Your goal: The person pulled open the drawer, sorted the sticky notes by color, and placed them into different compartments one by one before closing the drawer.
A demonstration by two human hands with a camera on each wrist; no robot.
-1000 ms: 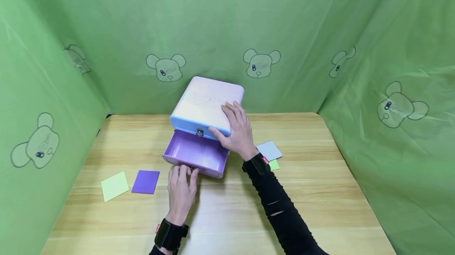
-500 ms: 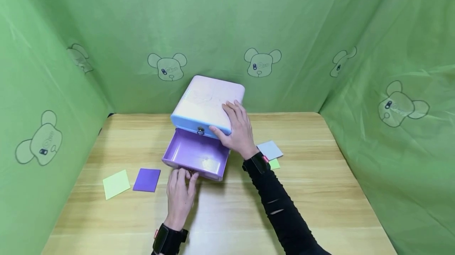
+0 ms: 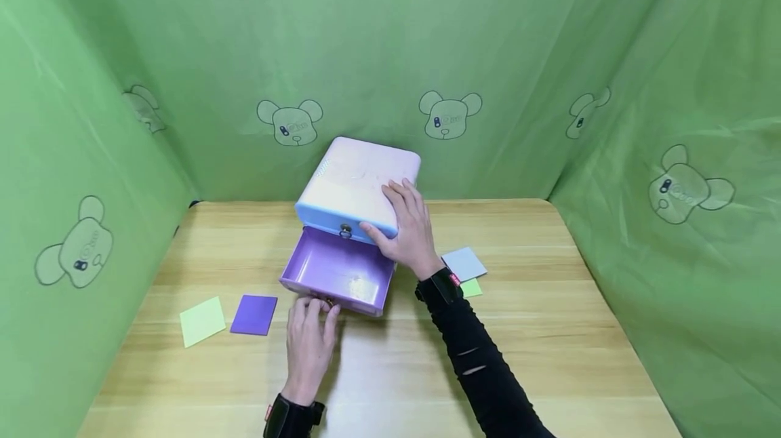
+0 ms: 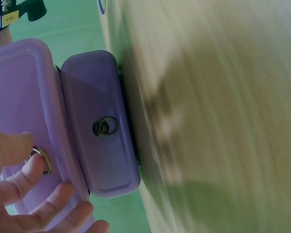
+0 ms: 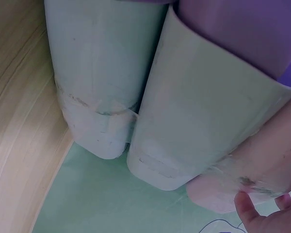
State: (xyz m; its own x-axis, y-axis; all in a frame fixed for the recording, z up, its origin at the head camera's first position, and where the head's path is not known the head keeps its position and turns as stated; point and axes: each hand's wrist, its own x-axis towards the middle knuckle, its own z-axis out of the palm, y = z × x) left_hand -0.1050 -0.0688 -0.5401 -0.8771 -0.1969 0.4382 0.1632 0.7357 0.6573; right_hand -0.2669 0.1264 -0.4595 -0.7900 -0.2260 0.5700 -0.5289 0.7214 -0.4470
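A small stacked drawer cabinet point(image 3: 360, 180) with a pale pink top stands at the back of the table. Its upper drawer front is blue with a ring pull point(image 3: 346, 230). Below that, a purple drawer point(image 3: 342, 265) is pulled out, and nothing shows inside. My left hand point(image 3: 310, 350) pinches this drawer's ring pull point(image 4: 47, 162) between thumb and forefinger, other fingers spread beside it. A lower purple drawer point(image 4: 99, 158) with its own ring sits closed. My right hand point(image 3: 410, 231) rests on the cabinet's top right side, thumb at the front edge.
To the left lie a light green square sheet point(image 3: 203, 321) and a purple square point(image 3: 253, 314). Right of the cabinet, a pale blue-grey square point(image 3: 465, 263) partly covers a green one point(image 3: 472, 287). Green cloth point(image 3: 366, 31) hangs close behind the cabinet.
The purple drawer has come slightly farther out toward me, with my left hand on its ring throughout. My right hand keeps its place on the cabinet.
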